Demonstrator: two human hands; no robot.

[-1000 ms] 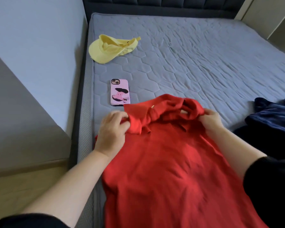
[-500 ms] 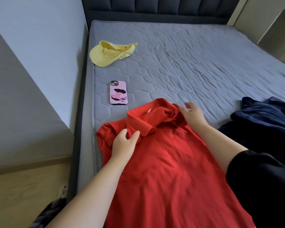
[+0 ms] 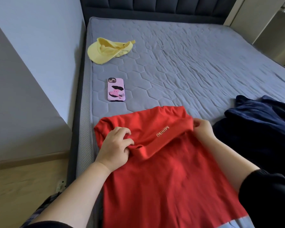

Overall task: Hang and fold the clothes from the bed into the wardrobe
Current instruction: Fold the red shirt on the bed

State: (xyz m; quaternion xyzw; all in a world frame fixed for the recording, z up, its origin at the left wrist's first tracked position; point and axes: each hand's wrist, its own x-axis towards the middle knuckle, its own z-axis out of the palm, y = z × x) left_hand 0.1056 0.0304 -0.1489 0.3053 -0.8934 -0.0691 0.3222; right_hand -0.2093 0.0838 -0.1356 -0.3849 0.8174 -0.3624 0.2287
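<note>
A red shirt (image 3: 168, 183) lies spread on the near left part of the grey quilted mattress (image 3: 187, 63). Its top part is folded back toward me, showing small gold lettering. My left hand (image 3: 115, 147) pinches the folded edge at the left. My right hand (image 3: 202, 129) pinches the same fold at the right. A dark blue garment (image 3: 262, 122) lies bunched on the mattress to the right of the shirt.
A pink-cased phone (image 3: 115, 89) lies on the mattress beyond the shirt. A yellow cap (image 3: 107, 50) sits farther back near the left edge. A dark padded headboard (image 3: 155, 7) stands at the far end. A wall runs along the left; wooden floor (image 3: 23, 183) shows at lower left.
Both hands took hold of the shirt's top part and folded it toward me, hiding the collar and turning the lettered side up.
</note>
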